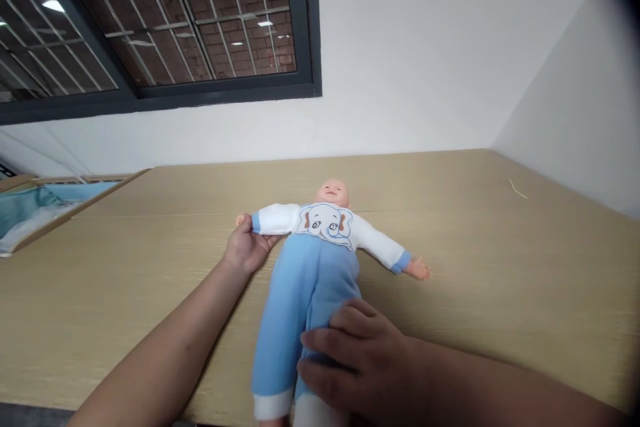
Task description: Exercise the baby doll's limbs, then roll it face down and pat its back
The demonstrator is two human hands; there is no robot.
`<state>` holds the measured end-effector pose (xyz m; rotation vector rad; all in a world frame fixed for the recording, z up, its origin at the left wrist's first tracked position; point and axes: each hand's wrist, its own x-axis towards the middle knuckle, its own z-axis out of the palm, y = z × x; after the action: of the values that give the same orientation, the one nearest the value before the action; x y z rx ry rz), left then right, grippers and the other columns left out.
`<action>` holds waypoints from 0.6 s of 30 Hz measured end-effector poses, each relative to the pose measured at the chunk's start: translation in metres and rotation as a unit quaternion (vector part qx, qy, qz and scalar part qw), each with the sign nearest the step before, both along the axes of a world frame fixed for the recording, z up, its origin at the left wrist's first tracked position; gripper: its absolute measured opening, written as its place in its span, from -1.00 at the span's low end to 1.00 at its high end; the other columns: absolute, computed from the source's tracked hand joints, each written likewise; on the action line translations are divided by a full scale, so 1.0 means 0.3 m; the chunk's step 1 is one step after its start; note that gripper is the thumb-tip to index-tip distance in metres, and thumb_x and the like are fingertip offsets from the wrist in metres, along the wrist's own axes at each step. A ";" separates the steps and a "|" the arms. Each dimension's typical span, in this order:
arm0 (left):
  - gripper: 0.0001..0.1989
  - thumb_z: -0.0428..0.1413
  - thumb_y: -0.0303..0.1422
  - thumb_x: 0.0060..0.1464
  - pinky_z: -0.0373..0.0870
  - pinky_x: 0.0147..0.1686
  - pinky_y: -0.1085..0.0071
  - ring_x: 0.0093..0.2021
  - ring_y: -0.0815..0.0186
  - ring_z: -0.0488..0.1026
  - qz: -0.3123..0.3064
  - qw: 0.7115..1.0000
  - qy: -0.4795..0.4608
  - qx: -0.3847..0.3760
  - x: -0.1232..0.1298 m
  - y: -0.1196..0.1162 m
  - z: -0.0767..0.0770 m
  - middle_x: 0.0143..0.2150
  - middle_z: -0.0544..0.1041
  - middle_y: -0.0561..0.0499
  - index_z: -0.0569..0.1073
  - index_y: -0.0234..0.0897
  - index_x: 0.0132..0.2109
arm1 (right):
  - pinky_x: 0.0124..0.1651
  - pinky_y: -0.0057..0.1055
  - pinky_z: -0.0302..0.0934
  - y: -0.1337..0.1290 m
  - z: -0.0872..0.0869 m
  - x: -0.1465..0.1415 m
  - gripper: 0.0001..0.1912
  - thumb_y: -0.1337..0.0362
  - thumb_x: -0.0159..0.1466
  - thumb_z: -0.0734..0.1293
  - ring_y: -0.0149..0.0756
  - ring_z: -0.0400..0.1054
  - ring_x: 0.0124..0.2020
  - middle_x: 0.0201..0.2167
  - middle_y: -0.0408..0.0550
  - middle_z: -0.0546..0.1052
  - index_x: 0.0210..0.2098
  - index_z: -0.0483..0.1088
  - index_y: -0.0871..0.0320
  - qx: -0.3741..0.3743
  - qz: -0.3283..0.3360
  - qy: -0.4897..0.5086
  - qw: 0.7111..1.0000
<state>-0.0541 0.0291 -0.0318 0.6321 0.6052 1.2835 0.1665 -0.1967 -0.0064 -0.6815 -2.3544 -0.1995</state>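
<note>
A baby doll (325, 260) lies on its back on the tabletop, head at the far side and arms spread out. It wears a white top with an elephant face (327, 223) and light blue trousers with white cuffs. My left hand (249, 247) is closed around the doll's wrist at the blue sleeve cuff, thumb on top and fingers beneath. Over the doll's leg on the right side, my right hand (357, 350) curls its slightly blurred fingers against the trousers. The doll's other hand (417, 269) rests free. Its feet are mostly cut off or hidden.
The wide wooden table (500, 267) meets a white wall (400, 67) at the back and right. A box (55, 223) with light blue cloth and clear plastic stands at the left. A thin pale strip (518, 189) lies far right. Above is a barred window (200, 20).
</note>
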 end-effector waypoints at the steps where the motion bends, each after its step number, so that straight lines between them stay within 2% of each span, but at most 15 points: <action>1: -0.79 -0.08 -0.24 0.41 0.48 0.01 -0.20 0.18 -0.09 0.43 -0.001 1.000 0.008 -0.006 0.000 0.003 -0.005 0.18 0.47 -0.16 0.38 -0.18 0.02 | 0.13 -0.04 0.13 0.004 -0.008 0.006 -0.69 0.15 0.33 0.27 -0.08 0.29 0.03 0.16 -0.05 0.42 0.04 0.41 0.06 -0.009 -0.011 -0.006 1.000; 3: -0.66 -0.16 -0.18 0.43 0.49 0.00 -0.18 0.18 -0.10 0.43 -0.011 0.999 0.024 -0.019 0.000 0.012 -0.015 0.20 0.45 -0.24 0.39 -0.26 0.08 | 0.29 0.31 -0.17 0.016 -0.027 0.016 -0.51 0.18 0.21 0.34 0.26 0.00 0.32 0.33 0.02 0.22 0.14 0.35 0.01 -0.041 -0.040 -0.030 0.998; 5: -0.54 -0.23 -0.14 0.45 0.50 0.02 -0.15 0.19 -0.09 0.42 -0.023 0.999 0.032 -0.029 -0.002 0.020 -0.024 0.21 0.43 -0.30 0.40 -0.36 0.10 | 0.26 0.51 -0.42 0.029 -0.044 0.024 -0.37 0.22 0.09 0.39 0.47 -0.27 0.40 0.41 0.10 0.05 0.17 0.32 0.02 -0.082 -0.053 -0.058 0.994; 6: -0.52 -0.23 -0.12 0.45 0.49 0.04 -0.14 0.20 -0.08 0.41 -0.025 0.999 0.033 -0.029 -0.003 0.022 -0.026 0.22 0.42 -0.31 0.41 -0.38 0.11 | 0.25 0.54 -0.47 0.035 -0.049 0.027 -0.35 0.23 0.05 0.40 0.49 -0.30 0.40 0.42 0.14 0.02 0.16 0.32 0.05 -0.100 -0.051 -0.071 0.991; 8: -0.52 -0.15 -0.08 0.42 0.48 0.08 -0.10 0.22 -0.07 0.39 -0.016 0.999 0.033 -0.017 -0.003 0.023 -0.030 0.22 0.42 -0.29 0.44 -0.38 0.09 | 0.29 0.49 -0.48 0.046 -0.053 0.035 -0.40 0.23 0.06 0.39 0.40 -0.25 0.42 0.41 0.17 0.05 0.12 0.32 0.10 -0.129 -0.039 -0.088 0.987; 10: -0.56 0.06 -0.04 0.32 0.45 0.15 -0.03 0.25 -0.05 0.36 -0.004 0.999 0.032 0.021 0.001 0.015 -0.029 0.20 0.45 -0.25 0.47 -0.35 0.06 | 0.36 0.38 -0.46 0.056 -0.049 0.043 -0.49 0.23 0.13 0.35 0.22 -0.14 0.42 0.37 0.14 0.14 0.09 0.31 0.12 -0.140 -0.022 -0.077 0.987; 13: -0.46 0.40 -0.19 -0.04 0.43 0.19 0.06 0.24 -0.07 0.36 -0.017 0.992 0.079 0.094 0.018 -0.019 -0.019 0.13 0.51 -0.22 0.49 -0.32 0.04 | 0.41 0.25 -0.38 0.072 -0.043 0.054 -0.51 0.15 0.18 0.36 0.05 0.04 0.38 0.29 0.14 0.28 0.08 0.29 0.12 -0.136 0.016 -0.012 0.990; 15: -0.35 0.48 -0.31 -0.24 0.45 0.14 0.05 0.17 -0.12 0.43 -0.034 0.980 0.151 0.123 0.035 -0.051 -0.008 0.07 0.55 -0.23 0.51 -0.34 0.04 | 0.42 0.19 -0.33 0.082 -0.042 0.058 -0.45 0.08 0.16 0.38 0.00 0.13 0.34 0.23 0.15 0.34 0.08 0.28 0.13 -0.134 0.040 0.034 0.990; 18: -0.36 0.51 -0.32 -0.29 0.51 0.03 0.03 0.03 -0.14 0.51 -0.011 0.963 0.239 0.126 0.057 -0.085 0.003 -0.04 0.59 -0.25 0.53 -0.40 -0.01 | 0.44 0.09 -0.28 0.094 -0.043 0.062 -0.43 0.06 0.15 0.40 -0.05 0.21 0.30 0.19 0.13 0.38 0.08 0.26 0.12 -0.136 0.062 0.072 0.986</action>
<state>-0.0370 0.0037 -0.0309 1.1775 0.8318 1.2006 0.1852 -0.1686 -0.0194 -0.6493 -2.2960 0.2238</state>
